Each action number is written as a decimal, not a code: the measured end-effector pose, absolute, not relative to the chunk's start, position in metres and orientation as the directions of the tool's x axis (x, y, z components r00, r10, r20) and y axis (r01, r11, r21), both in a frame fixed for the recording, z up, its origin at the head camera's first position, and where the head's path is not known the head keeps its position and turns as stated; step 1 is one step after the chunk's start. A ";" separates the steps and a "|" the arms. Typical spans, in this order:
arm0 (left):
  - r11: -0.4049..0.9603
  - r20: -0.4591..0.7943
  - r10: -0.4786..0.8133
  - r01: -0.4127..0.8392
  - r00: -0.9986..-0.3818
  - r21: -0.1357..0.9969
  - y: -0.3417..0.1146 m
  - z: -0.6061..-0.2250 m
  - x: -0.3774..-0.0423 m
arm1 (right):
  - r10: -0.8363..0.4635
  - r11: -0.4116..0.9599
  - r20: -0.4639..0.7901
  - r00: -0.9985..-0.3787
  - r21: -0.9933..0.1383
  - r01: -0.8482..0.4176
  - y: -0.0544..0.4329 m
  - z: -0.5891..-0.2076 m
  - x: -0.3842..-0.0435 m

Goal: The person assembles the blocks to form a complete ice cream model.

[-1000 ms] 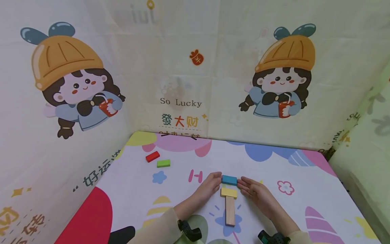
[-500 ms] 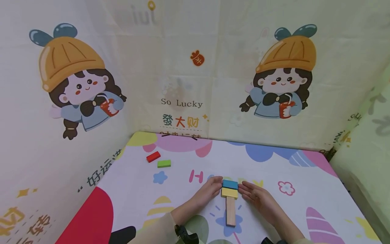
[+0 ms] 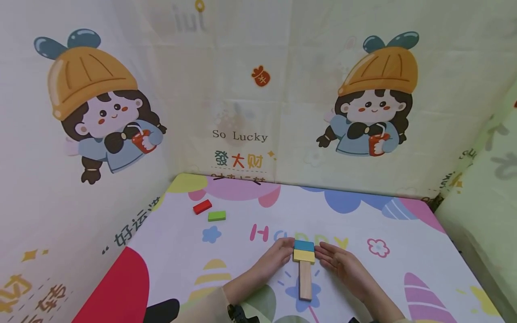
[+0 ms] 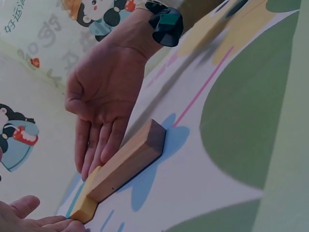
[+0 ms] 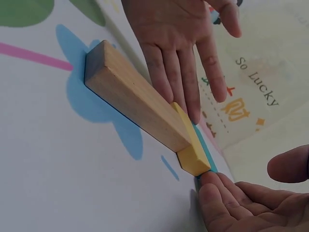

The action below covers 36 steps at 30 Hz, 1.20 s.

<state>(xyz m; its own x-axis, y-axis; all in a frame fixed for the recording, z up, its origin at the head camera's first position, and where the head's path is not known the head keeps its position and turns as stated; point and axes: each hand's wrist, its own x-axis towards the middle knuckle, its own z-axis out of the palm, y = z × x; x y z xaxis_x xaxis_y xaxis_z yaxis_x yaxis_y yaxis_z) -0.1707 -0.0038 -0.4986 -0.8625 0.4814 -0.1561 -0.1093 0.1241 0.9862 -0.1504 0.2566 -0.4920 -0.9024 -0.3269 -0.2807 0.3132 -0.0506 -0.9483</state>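
A plain wooden block (image 3: 304, 281) lies lengthwise on the patterned table. Across its far end sits a yellow block (image 3: 304, 256), and directly behind that a blue block (image 3: 304, 245) lies flush against it. My left hand (image 3: 278, 255) touches the left ends of the coloured blocks with its fingers extended. From the opposite side, my right hand (image 3: 341, 262) has its straight fingertips at their right ends. In the right wrist view the wooden block (image 5: 137, 99) meets the yellow block (image 5: 193, 145), while only a thin strip of the blue block (image 5: 206, 142) shows.
Toward the back left of the table lie a red block (image 3: 202, 207) and a green block (image 3: 216, 216), apart from each other. A printed cloth (image 3: 242, 103) hangs as a wall behind the table. A black object (image 3: 162, 311) is at the lower left edge.
Both hands have moved toward me with the blue block between them. The gap between the blue and yellow blocks has closed. The red, green and wooden blocks stay put.
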 end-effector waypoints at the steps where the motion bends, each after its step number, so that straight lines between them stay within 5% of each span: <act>1: 0.129 -0.159 0.480 -0.110 -0.863 0.986 -0.004 -0.498 -0.170 | -0.330 -0.047 -0.280 -0.902 -0.949 0.312 0.257 -0.492 -0.150; 14: 0.112 -0.149 0.484 -0.108 -0.862 0.988 -0.009 -0.496 -0.164 | -0.271 0.024 -0.301 -0.914 -0.952 0.306 0.252 -0.490 -0.142; 19: 0.126 -0.107 0.486 -0.052 -0.867 0.991 -0.023 -0.496 -0.172 | -0.127 0.424 -0.075 -0.989 -0.905 0.014 0.244 -0.492 -0.138; 23: 0.208 -0.075 0.473 0.029 -0.878 0.978 -0.041 -0.495 -0.182 | -0.289 0.736 0.224 -0.930 -0.569 -0.366 0.240 -0.496 -0.137; 27: 0.265 -0.045 0.467 0.091 -0.883 0.960 -0.058 -0.497 -0.194 | -0.490 0.745 0.309 -0.815 -0.338 -0.575 0.239 -0.498 -0.135; 36: 0.335 -0.042 0.410 0.107 -0.911 0.936 -0.094 -0.502 -0.211 | -0.569 0.732 0.173 -0.804 -0.338 -0.591 0.238 -0.497 -0.133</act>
<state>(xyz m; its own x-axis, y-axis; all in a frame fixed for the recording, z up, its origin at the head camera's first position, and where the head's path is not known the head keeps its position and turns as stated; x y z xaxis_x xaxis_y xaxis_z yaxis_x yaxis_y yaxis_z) -0.2110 -0.0937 -0.5021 -0.9110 0.4102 -0.0422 0.1073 0.3347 0.9362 -0.1331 0.2375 -0.4969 -0.8038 -0.5692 0.1729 -0.5913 0.7324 -0.3375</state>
